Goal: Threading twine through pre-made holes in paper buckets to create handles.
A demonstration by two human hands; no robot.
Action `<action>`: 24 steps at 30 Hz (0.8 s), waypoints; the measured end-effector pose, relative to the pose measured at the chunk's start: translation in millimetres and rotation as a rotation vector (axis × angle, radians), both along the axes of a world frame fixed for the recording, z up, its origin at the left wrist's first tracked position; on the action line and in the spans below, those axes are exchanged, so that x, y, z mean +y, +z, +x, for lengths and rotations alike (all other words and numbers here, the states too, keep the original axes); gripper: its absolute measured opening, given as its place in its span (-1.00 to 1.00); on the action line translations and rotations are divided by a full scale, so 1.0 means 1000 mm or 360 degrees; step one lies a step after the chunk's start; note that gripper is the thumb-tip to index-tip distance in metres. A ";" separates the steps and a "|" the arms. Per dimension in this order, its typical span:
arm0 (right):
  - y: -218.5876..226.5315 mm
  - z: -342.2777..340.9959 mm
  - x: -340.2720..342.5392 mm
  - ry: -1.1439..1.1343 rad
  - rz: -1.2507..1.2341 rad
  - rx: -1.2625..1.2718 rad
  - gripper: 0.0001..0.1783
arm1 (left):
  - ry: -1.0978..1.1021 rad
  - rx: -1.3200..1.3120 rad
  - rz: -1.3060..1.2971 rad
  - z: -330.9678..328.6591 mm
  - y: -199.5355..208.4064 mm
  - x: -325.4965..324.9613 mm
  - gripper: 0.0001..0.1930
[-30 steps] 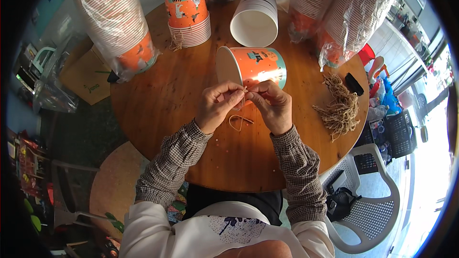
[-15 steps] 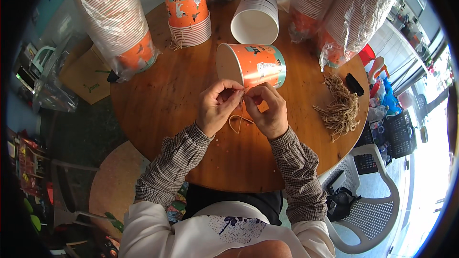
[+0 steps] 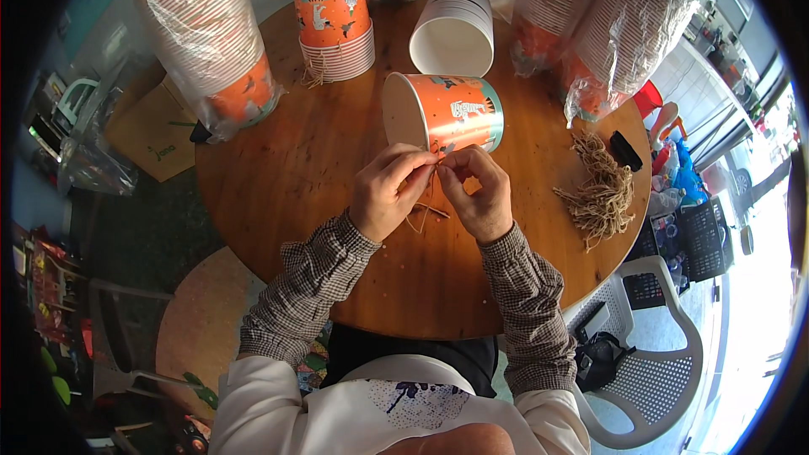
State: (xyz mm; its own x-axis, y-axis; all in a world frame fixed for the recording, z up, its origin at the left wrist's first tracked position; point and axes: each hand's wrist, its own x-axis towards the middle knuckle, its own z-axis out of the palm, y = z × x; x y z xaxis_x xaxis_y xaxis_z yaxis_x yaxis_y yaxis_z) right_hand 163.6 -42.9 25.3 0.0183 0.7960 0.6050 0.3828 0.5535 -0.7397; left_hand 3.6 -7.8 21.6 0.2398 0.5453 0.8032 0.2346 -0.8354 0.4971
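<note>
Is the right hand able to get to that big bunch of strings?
Probably yes: the bunch of strings lies on the table, to the right of the right hand, with only bare wood between them. That hand's fingers, though, are busy beside the left hand.

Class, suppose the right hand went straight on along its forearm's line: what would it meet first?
Probably the orange tub lying on its side just beyond the right hand, though depth is unclear.

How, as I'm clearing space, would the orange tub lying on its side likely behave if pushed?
The orange tub would probably roll, perhaps in a curve, since its round, tapering side lies on the wooden table. It looks open-mouthed and thin-rimmed, so it is likely light for its size.
</note>
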 end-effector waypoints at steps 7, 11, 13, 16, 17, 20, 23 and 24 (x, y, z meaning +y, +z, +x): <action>0.002 0.001 -0.001 -0.0062 0.0097 -0.0149 -0.90 | -0.0112 -0.0005 -0.0006 -0.001 -0.001 0.004 -0.79; 0.002 0.002 0.001 -0.0105 0.0242 -0.0309 -0.87 | -0.0309 -0.0144 -0.0347 -0.005 -0.008 0.007 -0.85; 0.000 0.001 0.002 -0.0091 0.0288 -0.0336 -0.86 | -0.0608 -0.0266 -0.0759 -0.008 -0.006 0.007 -0.93; -0.001 0.005 0.004 -0.0107 0.0379 -0.0426 -0.84 | -0.0857 -0.0297 -0.1289 -0.010 0.003 0.007 -0.88; -0.002 0.004 0.005 -0.0120 0.0429 -0.0481 -0.83 | -0.0853 -0.0297 -0.1289 -0.011 0.003 0.006 -0.88; -0.003 0.004 0.007 -0.0119 0.0422 -0.0450 -0.85 | -0.1013 -0.0474 -0.1561 -0.012 0.002 0.005 -0.84; -0.005 0.004 0.006 -0.0112 0.0367 -0.0384 -0.84 | -0.0987 -0.0449 -0.1512 -0.011 0.001 0.005 -0.85; -0.004 0.003 0.005 -0.0109 0.0369 -0.0383 -0.84 | -0.0983 -0.0445 -0.1415 -0.012 0.000 0.006 -0.85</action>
